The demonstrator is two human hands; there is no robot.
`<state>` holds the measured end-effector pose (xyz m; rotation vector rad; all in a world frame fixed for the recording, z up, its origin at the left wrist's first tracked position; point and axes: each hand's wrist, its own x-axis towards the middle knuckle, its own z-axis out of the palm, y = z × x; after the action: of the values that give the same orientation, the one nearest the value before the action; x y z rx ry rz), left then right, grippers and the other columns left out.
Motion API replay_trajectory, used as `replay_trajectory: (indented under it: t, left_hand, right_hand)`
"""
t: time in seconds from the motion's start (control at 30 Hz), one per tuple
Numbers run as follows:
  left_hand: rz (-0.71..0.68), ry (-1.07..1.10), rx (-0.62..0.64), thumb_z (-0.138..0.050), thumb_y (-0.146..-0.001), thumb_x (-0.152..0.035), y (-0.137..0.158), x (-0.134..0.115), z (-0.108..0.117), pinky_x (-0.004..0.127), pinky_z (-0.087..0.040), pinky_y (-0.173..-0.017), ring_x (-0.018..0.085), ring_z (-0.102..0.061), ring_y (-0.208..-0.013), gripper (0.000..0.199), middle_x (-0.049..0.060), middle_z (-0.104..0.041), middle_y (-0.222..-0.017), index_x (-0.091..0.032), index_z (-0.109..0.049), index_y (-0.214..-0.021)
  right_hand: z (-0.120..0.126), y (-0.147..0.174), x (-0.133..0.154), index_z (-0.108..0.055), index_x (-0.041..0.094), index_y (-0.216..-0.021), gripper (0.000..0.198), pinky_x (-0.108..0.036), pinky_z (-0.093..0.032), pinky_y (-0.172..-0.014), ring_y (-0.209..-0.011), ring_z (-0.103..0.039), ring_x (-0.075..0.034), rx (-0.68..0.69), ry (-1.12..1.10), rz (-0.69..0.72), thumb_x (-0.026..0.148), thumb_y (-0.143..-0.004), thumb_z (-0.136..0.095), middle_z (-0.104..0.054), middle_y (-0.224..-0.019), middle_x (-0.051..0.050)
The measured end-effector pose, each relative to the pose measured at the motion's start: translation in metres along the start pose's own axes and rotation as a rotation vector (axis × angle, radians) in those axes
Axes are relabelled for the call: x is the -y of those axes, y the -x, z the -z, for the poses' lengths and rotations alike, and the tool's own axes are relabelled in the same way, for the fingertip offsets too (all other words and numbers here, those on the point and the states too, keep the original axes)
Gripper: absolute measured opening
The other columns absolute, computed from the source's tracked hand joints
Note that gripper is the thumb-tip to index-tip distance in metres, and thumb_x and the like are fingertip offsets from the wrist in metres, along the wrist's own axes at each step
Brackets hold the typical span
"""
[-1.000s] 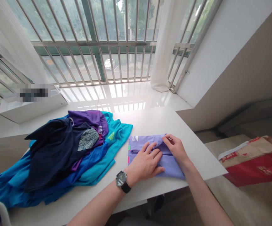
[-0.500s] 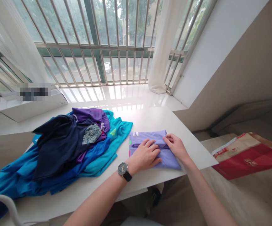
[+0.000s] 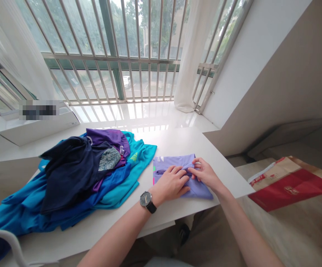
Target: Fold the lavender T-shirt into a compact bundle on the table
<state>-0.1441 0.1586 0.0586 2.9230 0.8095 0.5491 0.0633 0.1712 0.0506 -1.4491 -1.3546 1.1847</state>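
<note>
A lavender shirt (image 3: 177,160) lies folded into a small bundle on the white table, with white lettering at its upper left and green and pink bits along its left edge. My left hand (image 3: 172,182), below a wristwatch (image 3: 146,199), rests flat on the bundle with its fingers stretched out. At the right side of the fold, my right hand (image 3: 207,174) has thumb and fingers closed on the fabric edge. The fingers partly cover the fold line.
Left of the bundle is a loose pile of clothes: a navy garment (image 3: 68,167), a purple one (image 3: 110,137) and a turquoise one (image 3: 145,152). A white box (image 3: 41,128) stands on the sill. A red and tan paper bag (image 3: 294,189) sits right of the table (image 3: 222,174).
My right thumb has slid left and inward along the fold, and the fingers have shifted on the cloth edge. My left hand stays in place on the shirt.
</note>
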Motion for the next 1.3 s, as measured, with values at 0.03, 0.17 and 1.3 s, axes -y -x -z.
replay_trajectory:
  t: [0.03,0.17,1.3]
  left_hand:
    - [-0.003,0.001,0.004,-0.051,-0.099,-0.042,0.000,0.000,0.001,0.044,-0.040,-0.106,0.028,-0.048,-0.128,0.030,0.010,-0.063,-0.119,-0.019,-0.061,-0.115]
    - [-0.001,-0.004,0.004,-0.051,-0.099,-0.039,0.000,0.001,0.003,0.044,-0.040,-0.104,0.029,-0.048,-0.128,0.026,0.009,-0.064,-0.115,-0.018,-0.064,-0.110]
    - [0.296,-0.110,-0.064,-0.049,-0.096,-0.056,0.009,0.021,0.005,0.053,-0.031,-0.112,0.035,-0.037,-0.141,0.061,0.020,-0.044,-0.150,-0.014,-0.045,-0.141]
  right_hand:
    - [-0.001,0.001,0.001,-0.046,0.023,-0.093,0.051,-0.020,-0.038,-0.041,-0.050,-0.060,-0.013,-0.006,-0.015,0.009,0.055,-0.070,-0.078,-0.062,-0.062,0.006]
    - [-0.001,0.004,0.003,-0.049,0.022,-0.090,0.052,-0.022,-0.046,-0.049,-0.062,-0.068,-0.017,-0.053,-0.086,0.028,0.058,-0.068,-0.079,-0.065,-0.070,0.002]
    - [0.009,0.017,0.000,-0.059,0.025,-0.094,0.020,-0.034,-0.049,-0.066,-0.070,-0.064,-0.022,-0.198,0.812,0.216,0.042,-0.084,-0.060,-0.066,-0.078,-0.002]
